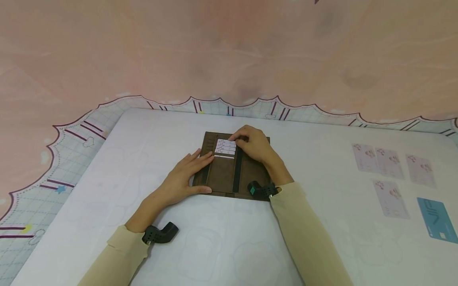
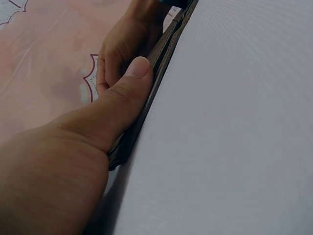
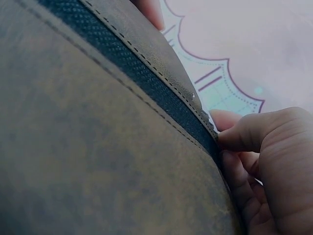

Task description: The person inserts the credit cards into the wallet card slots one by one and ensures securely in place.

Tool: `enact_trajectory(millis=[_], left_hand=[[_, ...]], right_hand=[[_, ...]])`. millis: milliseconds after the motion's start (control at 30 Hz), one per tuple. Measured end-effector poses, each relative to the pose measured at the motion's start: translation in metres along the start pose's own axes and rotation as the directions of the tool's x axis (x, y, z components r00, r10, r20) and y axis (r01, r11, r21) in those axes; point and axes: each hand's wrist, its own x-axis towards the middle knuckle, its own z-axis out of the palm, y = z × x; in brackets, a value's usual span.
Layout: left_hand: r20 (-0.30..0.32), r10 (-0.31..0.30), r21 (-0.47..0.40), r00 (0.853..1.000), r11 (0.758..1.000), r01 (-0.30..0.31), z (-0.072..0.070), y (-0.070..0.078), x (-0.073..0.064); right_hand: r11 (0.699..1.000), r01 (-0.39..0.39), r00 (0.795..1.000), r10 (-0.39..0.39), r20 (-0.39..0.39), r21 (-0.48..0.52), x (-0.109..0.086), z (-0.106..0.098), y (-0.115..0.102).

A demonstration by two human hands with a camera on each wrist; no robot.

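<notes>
A brown wallet [image 1: 221, 174] lies spread open on the white table, with dark elastic bands running down it. Several white cards with pink print [image 1: 225, 147] sit stepped in its slots, their upper strips showing. My left hand [image 1: 182, 174] rests on the wallet's left side with fingers spread, its thumb along the near edge. In the left wrist view that thumb [image 2: 132, 88] lies over the wallet's edge. My right hand [image 1: 253, 145] pinches the top right corner of the topmost card between thumb and index finger. The right wrist view shows the thumb [image 3: 244, 133] close against the wallet's stitched part.
To the right lie several pale pink cards, one of them the lower card [image 1: 391, 199], and a blue VIP card [image 1: 437, 219] near the table's right side. A patterned cloth with a scalloped border [image 1: 250, 109] runs behind the white tabletop [image 1: 200, 238].
</notes>
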Motion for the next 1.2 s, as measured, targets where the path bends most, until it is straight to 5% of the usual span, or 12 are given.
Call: enact_trajectory(millis=[900,1200], left_hand=[[-0.018,0.01,-0.033,1.0,0.999,-0.01,-0.002,0.002,0.001],[-0.005,-0.015,-0.016,1.0,1.0,0.015,0.003,-0.002,-0.002]], right_hand=[[1.0,-0.005,0.998,0.004,-0.064,-0.014,-0.003,-0.004,-0.009],[0.999,0.029,0.993,-0.03,-0.11,-0.014,-0.025,-0.039,-0.017]])
